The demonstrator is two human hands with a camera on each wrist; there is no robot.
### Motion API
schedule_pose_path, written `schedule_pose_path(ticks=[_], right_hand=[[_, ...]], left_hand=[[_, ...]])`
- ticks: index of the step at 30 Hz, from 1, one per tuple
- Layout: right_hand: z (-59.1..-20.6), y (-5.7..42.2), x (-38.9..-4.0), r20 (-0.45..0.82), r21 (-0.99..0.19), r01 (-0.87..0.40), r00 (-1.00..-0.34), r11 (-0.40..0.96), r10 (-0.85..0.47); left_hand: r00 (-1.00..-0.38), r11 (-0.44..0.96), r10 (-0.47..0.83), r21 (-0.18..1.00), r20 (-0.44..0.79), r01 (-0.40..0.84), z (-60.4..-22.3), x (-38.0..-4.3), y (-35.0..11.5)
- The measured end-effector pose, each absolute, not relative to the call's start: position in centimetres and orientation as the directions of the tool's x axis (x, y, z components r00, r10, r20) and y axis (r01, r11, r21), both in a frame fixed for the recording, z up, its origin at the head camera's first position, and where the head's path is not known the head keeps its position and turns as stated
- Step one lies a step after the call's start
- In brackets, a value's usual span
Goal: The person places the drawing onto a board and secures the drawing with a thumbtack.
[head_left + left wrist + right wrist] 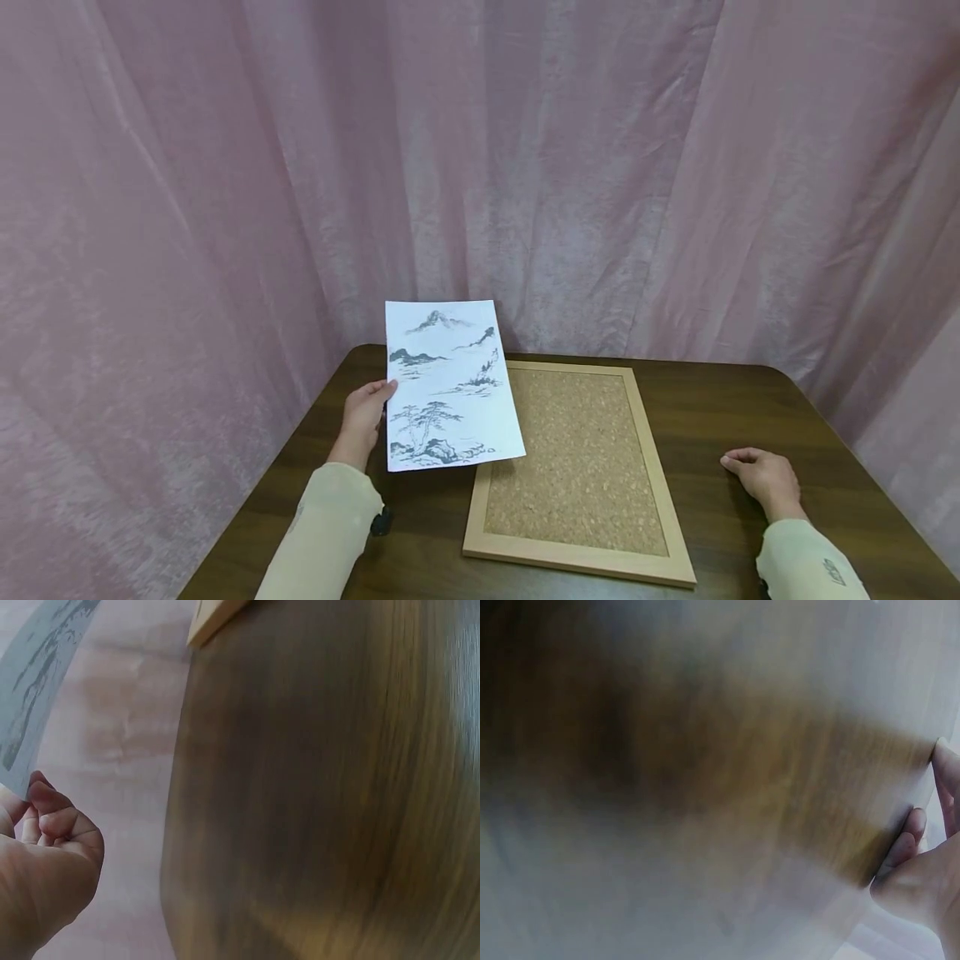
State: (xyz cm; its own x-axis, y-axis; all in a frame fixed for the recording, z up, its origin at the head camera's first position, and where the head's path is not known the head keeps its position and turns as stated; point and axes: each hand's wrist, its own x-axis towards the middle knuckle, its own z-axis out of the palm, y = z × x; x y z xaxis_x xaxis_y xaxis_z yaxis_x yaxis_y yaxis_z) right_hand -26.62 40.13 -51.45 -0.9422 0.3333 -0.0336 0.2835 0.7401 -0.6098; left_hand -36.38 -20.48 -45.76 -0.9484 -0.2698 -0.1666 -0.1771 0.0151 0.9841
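Observation:
A white sheet of paper (453,396) printed with grey ink mountains, trees and rocks is held up in the head view. My left hand (365,417) pinches its left edge between thumb and fingers. The left wrist view shows the same pinch, with a corner of the sheet (37,675) above the hand (56,855). Below and right of the paper, a cork board (577,467) in a pale wood frame lies on the table, its upper left part hidden by the sheet. My right hand (763,479) rests at the right on the tabletop, fingers loosely bent, nothing visible in them.
The dark brown wooden table (697,417) has rounded far corners. Pink curtains (570,167) hang behind it and along both sides. One corner of the board's frame (214,619) shows at the top of the left wrist view. Much of the right wrist view is blurred.

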Motion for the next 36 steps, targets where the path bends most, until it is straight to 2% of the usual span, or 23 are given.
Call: schedule_pose_path(ticks=[8, 25, 36], right_hand=[[-50.0, 36.3, -32.1, -0.005, -0.59, 0.178, -0.976, 0.787, 0.217], [-49.9, 36.4, -32.2, 0.001, -0.612, 0.2, -0.967, 0.765, 0.255], [-50.1, 36.3, -32.0, -0.004, -0.594, 0.165, -0.979, 0.787, 0.203]], left_hand=[[-0.942, 0.006, -0.316, 0.992, -0.115, -0.123, -45.5, -35.6, -19.8], [-0.972, 0.087, -0.193, 0.985, -0.131, -0.15, -47.7, -35.2, -10.5], [-0.97, 0.238, -0.242, 0.967, -0.033, -0.093, -49.2, -35.0, -7.3]])
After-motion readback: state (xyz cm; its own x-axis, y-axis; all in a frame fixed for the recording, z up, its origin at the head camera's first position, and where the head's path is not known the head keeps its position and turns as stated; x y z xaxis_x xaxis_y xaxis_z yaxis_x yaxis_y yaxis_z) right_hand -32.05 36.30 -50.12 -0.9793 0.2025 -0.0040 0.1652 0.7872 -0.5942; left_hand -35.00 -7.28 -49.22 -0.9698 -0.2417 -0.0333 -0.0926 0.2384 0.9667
